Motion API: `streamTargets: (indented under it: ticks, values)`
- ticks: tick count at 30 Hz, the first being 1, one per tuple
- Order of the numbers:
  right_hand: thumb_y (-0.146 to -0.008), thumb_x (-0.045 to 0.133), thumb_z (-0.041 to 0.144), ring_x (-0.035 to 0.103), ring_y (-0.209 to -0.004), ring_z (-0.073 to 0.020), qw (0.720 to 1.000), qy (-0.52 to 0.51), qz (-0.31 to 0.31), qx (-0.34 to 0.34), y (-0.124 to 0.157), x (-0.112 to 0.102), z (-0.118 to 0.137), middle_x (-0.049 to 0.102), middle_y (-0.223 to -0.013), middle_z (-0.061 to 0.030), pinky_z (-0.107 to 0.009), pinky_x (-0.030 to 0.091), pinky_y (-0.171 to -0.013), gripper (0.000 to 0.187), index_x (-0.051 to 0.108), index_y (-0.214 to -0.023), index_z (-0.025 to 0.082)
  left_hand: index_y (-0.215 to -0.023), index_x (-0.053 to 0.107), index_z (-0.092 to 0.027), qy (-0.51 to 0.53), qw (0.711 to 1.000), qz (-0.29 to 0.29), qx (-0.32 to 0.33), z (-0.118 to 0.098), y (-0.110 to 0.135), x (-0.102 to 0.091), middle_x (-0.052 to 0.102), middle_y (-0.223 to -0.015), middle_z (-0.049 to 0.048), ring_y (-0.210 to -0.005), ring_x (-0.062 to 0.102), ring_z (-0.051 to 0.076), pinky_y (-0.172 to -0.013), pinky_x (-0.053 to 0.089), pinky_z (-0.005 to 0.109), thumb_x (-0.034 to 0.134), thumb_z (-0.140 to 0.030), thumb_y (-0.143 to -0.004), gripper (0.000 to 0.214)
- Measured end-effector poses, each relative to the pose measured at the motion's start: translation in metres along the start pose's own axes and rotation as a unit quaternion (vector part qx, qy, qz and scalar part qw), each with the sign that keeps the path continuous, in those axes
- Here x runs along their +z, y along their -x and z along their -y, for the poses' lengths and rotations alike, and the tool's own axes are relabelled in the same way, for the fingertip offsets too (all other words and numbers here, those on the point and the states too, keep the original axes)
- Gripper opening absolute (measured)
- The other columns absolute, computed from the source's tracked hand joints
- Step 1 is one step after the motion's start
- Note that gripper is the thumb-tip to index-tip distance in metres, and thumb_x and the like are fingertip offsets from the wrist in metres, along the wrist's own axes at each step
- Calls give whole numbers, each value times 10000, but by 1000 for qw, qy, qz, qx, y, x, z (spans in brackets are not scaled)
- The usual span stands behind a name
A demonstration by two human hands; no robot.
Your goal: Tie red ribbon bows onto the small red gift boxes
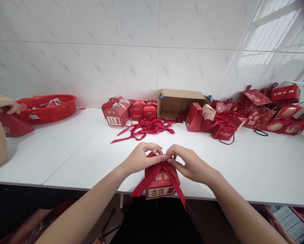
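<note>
A small red gift box (161,184) with white characters stands at the near edge of the white table (65,149). A red ribbon (152,176) is wrapped over its top, and its tails hang down the front. My left hand (141,157) and my right hand (188,162) meet above the box. Both pinch the ribbon at the box's top, fingers curled and pressed together.
A pile of loose red ribbons (148,127) lies mid-table. Behind it stand finished red boxes (127,112), an open cardboard carton (177,101) and more red boxes and bags (258,113) at right. At left, another person's hand (3,103) holds a red box by a red basin (48,108).
</note>
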State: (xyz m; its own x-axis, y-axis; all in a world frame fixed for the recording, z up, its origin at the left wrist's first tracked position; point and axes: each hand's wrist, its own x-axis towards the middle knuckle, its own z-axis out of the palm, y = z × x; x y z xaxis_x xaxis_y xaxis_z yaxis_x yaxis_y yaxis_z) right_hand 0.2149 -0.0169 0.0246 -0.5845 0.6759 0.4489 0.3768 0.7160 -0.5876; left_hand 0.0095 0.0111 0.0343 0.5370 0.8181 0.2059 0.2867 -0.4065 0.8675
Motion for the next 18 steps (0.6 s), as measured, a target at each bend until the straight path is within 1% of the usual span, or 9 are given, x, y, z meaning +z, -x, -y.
streamTargets:
  ticks: [2, 4, 6, 9, 12, 15, 18]
  values:
    - [-890, 489, 129, 555, -768, -121, 1000, 14, -11, 11, 1, 0, -1, 613, -907, -14, -237, 455, -678, 88, 494, -909, 214, -538, 565, -182, -1, 1000, -10, -13, 0, 0, 2, 701, -787, 50, -1049, 581, 243, -869, 430, 339, 699, -358, -730, 293]
    - [-890, 495, 137, 565, -748, -123, 999, 30, -19, 24, 2, 0, -2, 630, -891, -10, -234, 448, -650, 82, 494, -901, 218, -532, 589, -186, -2, 1000, -7, -21, 1, 0, 3, 709, -771, 50, -1086, 570, 251, -875, 433, 334, 719, -351, -709, 274]
    - [-894, 494, 142, 577, -738, -125, 998, 45, -23, 29, 2, -1, -3, 642, -873, -6, -232, 446, -641, 79, 502, -901, 221, -560, 630, -192, -4, 1000, -5, -25, 2, 1, 4, 711, -753, 46, -1095, 571, 253, -878, 437, 332, 721, -341, -706, 228]
    - [-895, 485, 129, 586, -734, -123, 998, 58, -30, 25, 3, -3, -4, 650, -864, -3, -229, 448, -644, 97, 518, -898, 220, -612, 664, -198, 1, 999, -23, -32, 5, 2, 4, 717, -780, 44, -1081, 583, 248, -886, 439, 340, 723, -323, -705, 167]
    - [-883, 495, 114, 586, -722, -121, 996, 65, -45, 30, 4, -6, -5, 654, -843, -2, -227, 449, -645, 109, 538, -870, 213, -584, 629, -188, 17, 999, -31, -36, 8, 3, 4, 712, -774, 44, -1040, 602, 241, -887, 446, 345, 732, -303, -696, 190]
    - [-863, 524, 108, 590, -702, -122, 995, 60, -59, 48, 4, -9, -6, 654, -787, 3, -224, 448, -627, 108, 563, -840, 206, -575, 590, -174, 43, 998, -20, -35, 9, 3, 5, 701, -770, 48, -984, 622, 234, -847, 470, 336, 741, -269, -679, 207]
    - [-853, 549, 117, 591, -694, -118, 994, 42, -74, 64, 3, -9, -7, 656, -770, 3, -220, 452, -619, 89, 576, -837, 200, -573, 530, -168, 74, 997, -11, -38, 9, 5, 5, 702, -799, 55, -985, 624, 233, -822, 490, 330, 751, -245, -661, 250]
